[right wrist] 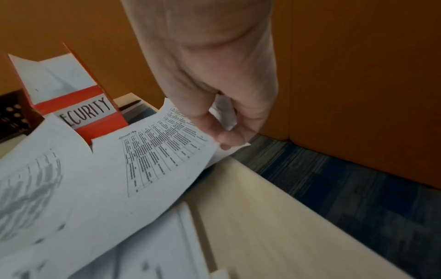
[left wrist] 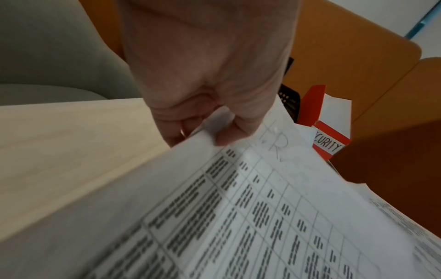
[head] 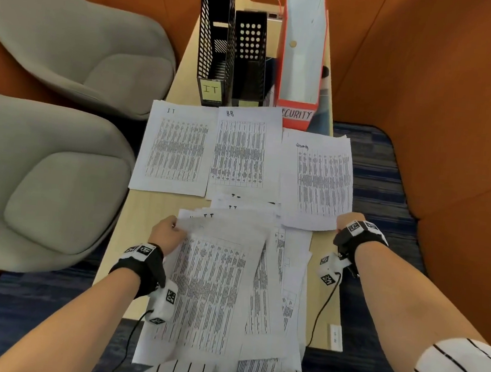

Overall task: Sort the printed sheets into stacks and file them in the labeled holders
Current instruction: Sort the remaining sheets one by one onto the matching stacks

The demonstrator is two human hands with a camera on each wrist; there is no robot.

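Note:
Three sorted sheets lie side by side on the table: one marked IT, one marked HR and one marked Security. A loose pile of printed sheets sits in front of me. My left hand pinches the top left corner of a sheet lifted off that pile. My right hand pinches the near right corner of the Security sheet. Behind stand a black mesh holder labelled IT, a black perforated holder and a red holder labelled SECURITY.
Two grey chairs stand left of the narrow wooden table. Orange partition walls close in the back and right. Blue carpet lies right of the table. Cables hang from both wrist cameras.

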